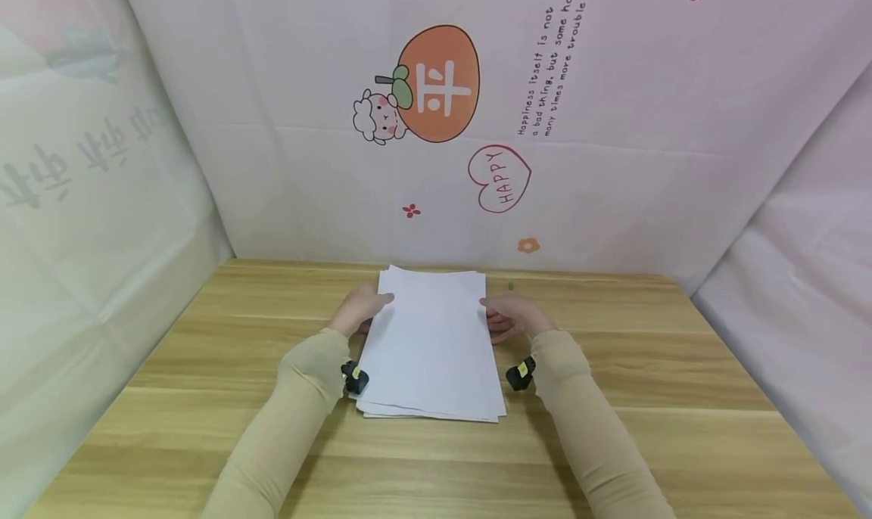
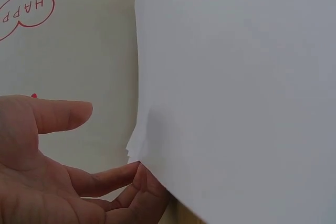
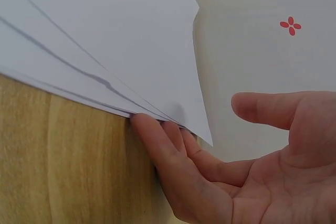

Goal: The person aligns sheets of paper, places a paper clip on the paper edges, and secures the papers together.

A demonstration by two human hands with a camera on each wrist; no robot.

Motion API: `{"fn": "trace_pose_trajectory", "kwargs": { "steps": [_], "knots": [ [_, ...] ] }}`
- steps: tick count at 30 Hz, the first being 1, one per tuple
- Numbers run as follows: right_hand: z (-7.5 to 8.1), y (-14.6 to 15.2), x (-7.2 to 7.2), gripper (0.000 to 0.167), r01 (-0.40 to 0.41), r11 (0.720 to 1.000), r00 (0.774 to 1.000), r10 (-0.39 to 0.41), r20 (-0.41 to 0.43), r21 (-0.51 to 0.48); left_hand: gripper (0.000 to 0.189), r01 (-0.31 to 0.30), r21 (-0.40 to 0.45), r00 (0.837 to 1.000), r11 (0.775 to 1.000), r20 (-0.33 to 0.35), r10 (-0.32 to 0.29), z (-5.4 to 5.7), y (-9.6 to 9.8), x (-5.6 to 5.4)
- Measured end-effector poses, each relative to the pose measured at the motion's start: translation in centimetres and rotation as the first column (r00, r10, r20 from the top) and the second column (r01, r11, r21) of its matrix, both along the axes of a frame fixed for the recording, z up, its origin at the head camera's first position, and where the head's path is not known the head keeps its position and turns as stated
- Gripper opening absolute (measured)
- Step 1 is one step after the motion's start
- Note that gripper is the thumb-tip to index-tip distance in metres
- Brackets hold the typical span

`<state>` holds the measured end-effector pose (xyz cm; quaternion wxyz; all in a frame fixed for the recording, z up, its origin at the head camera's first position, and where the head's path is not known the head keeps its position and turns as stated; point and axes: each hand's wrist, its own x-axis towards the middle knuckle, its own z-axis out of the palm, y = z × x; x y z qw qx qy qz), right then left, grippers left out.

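A loosely stacked pile of white paper sheets (image 1: 432, 345) lies on the wooden table, its edges slightly uneven. At its left edge is my left hand (image 1: 359, 309), fingertips touching the side of the pile, partly tucked behind the sheets. In the left wrist view the thumb of the left hand (image 2: 63, 177) stands apart from the paper. My right hand (image 1: 512, 315) touches the opposite long edge. In the right wrist view, the fingers of the right hand (image 3: 226, 171) meet the sheets' rim, and its thumb is raised away from them. Several sheets (image 3: 105, 40) fan apart there.
The wooden table (image 1: 225, 398) ends at a white printed cloth (image 1: 306, 186) hung behind it, with more cloth at both sides. A small greenish object (image 1: 511, 286) lies near the table's back edge. Black wrist cameras (image 1: 521, 374) sit on both sleeves.
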<state>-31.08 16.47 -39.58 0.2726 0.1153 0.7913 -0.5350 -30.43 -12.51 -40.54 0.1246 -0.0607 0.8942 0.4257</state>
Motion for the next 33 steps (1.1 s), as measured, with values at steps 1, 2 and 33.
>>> {"fn": "trace_pose_trajectory", "kwargs": {
  "steps": [1, 2, 33],
  "knots": [
    [-0.04, 0.02, -0.02, 0.053, -0.001, 1.000, 1.000, 0.001, 0.000, 0.000, 0.043, -0.002, 0.012, 1.000, 1.000, 0.006, 0.002, 0.00, -0.03, 0.00],
    [-0.08, 0.05, -0.03, 0.053, -0.003, 1.000, 1.000, 0.003, -0.001, 0.000, 0.043, -0.005, 0.028, 1.000, 1.000, 0.012, 0.005, 0.01, -0.06, 0.01],
    [-0.21, -0.16, -0.03, 0.050, 0.015, 1.000, 1.000, -0.015, -0.002, 0.007, 0.054, -0.016, 0.035, 1.000, 0.999, 0.015, 0.015, 0.08, 0.28, 0.25]
  ]
}}
